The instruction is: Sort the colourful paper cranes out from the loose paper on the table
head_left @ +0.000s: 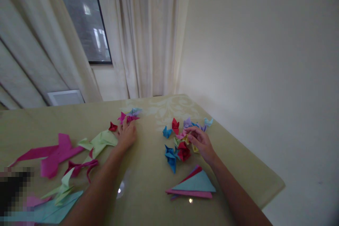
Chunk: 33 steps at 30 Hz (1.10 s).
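My left hand [127, 134] rests at the far middle of the table, fingers spread, with fingertips touching a magenta folded-paper piece [131, 118]. Beside it are a small red folded piece [112, 126] and a pale green paper figure [102, 141]. Over the right-hand cluster, my right hand [200, 142] has its fingers curved and the thumb apart from them. Its fingertips are close to a pink folded piece [181, 135] and a yellow one [186, 139]; whether they touch is unclear. Around them lie a dark red paper flower [184, 152], a blue piece [171, 158] and a red one [175, 126].
Flat folded paper triangles [196, 183] lie stacked near the front. On the left are a large magenta paper figure [57, 153], a darker magenta one [81, 167] and light blue paper [58, 209]. A wall [265, 77] borders the table [148, 183] on the right; curtains [156, 35] hang behind.
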### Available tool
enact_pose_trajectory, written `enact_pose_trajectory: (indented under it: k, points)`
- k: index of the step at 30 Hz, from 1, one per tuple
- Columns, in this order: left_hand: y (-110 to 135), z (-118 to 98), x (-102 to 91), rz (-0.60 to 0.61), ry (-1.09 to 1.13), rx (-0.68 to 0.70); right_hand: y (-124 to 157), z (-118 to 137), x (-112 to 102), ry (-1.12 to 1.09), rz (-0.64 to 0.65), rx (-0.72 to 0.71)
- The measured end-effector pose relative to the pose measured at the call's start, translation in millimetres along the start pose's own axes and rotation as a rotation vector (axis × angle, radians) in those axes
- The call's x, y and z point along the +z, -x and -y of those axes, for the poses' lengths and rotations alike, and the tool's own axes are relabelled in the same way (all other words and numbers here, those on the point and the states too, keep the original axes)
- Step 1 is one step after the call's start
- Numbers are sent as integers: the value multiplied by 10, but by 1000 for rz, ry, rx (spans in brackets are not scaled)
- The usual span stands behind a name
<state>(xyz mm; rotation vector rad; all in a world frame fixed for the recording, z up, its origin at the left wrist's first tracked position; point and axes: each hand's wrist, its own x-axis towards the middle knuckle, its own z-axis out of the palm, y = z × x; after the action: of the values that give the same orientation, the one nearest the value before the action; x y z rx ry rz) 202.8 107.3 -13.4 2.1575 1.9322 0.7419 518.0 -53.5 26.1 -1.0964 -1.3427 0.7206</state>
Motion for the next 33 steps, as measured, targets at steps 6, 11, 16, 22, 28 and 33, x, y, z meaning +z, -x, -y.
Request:
enact_pose_trajectory:
  k: [6, 11, 16, 22, 28, 33]
  points:
    - [-98, -105, -189, -45, 154, 70, 3, 30, 15, 52, -41, -33]
    - [-173, -435, -559, -65, 300, 193, -7, 57, 40, 43, -83, -82]
    - [139, -970, -643, 236, 734, 543, 11, 65, 116, -71, -12, -29]
    - [526, -1375, -436, 481, 963, 621, 35, 2, 157, -80, 89, 28]
    - [500, -1353, -353, 506, 1111, 504, -19, -34, 81, -73, 33, -2]
    - [506, -1353, -290, 471, 1146, 424, -6, -8, 76, -91, 47, -26]
